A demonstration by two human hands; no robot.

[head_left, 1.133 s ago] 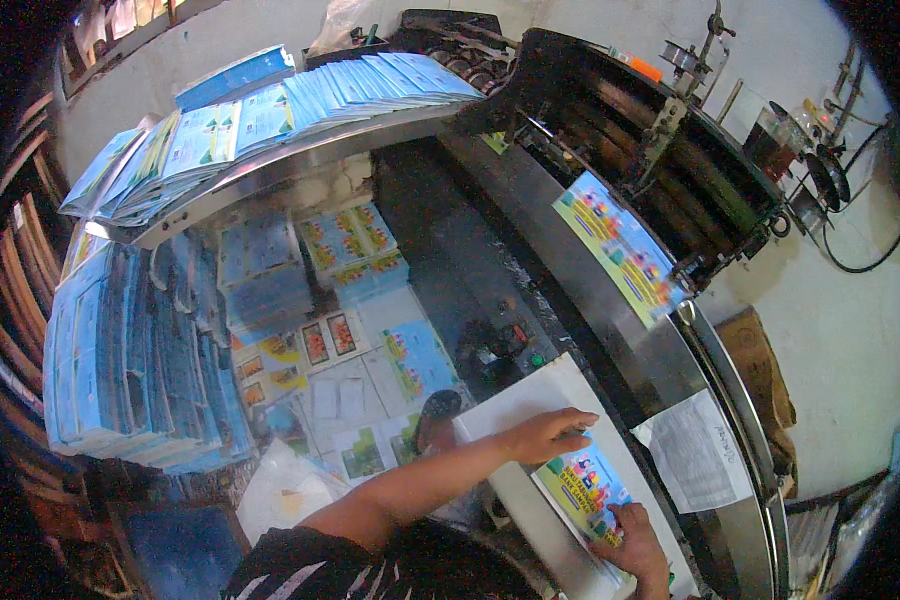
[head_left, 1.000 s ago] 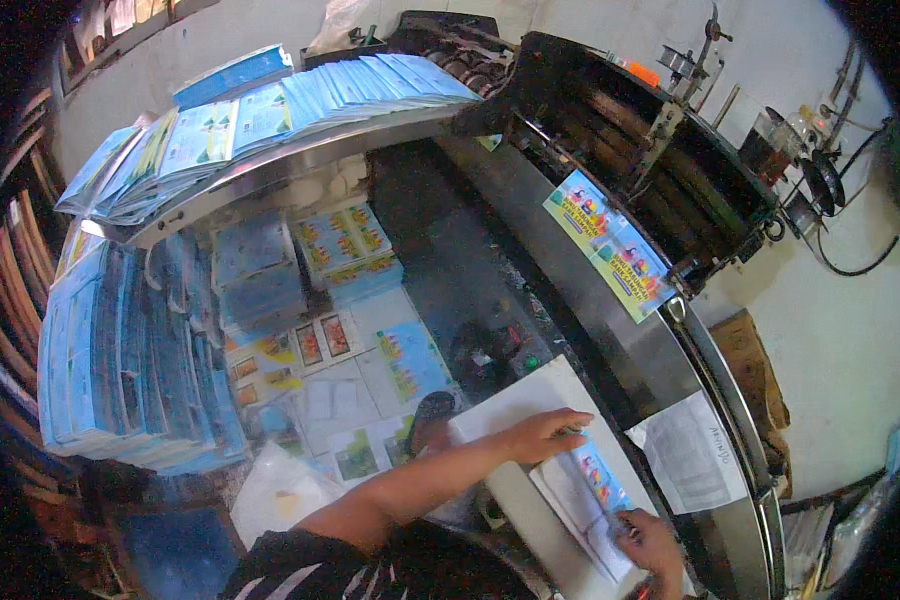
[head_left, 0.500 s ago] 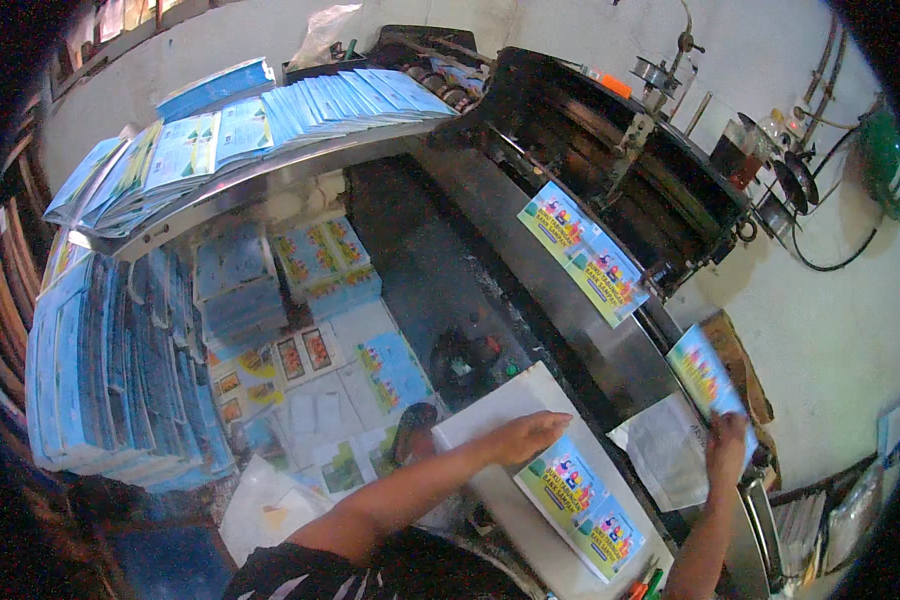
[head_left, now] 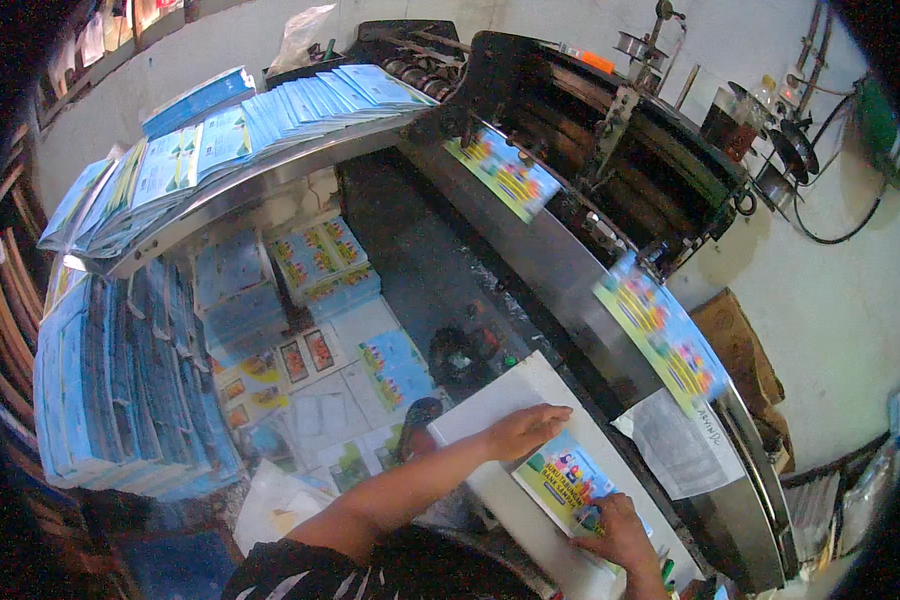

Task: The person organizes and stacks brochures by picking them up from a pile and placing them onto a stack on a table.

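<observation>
Head view: I'm working at the white worktop (head_left: pixel 488 404), where a booklet (head_left: pixel 558 474) is lying picture side up. My left hand (head_left: pixel 528 431) is resting by its far end, fingers held together; my right hand (head_left: pixel 620 530) is covering its near end, fingers bent, though I can't tell whether either is pinching it. Two blurred booklets (head_left: pixel 660 330) are sitting along the metal rail (head_left: pixel 576 250).

Smooth paper booklet (head_left: pixel 555 478), shiny metal rail (head_left: pixel 568 262), matt white board (head_left: pixel 510 390), crinkled translucent plastic bag (head_left: pixel 300 36)
</observation>
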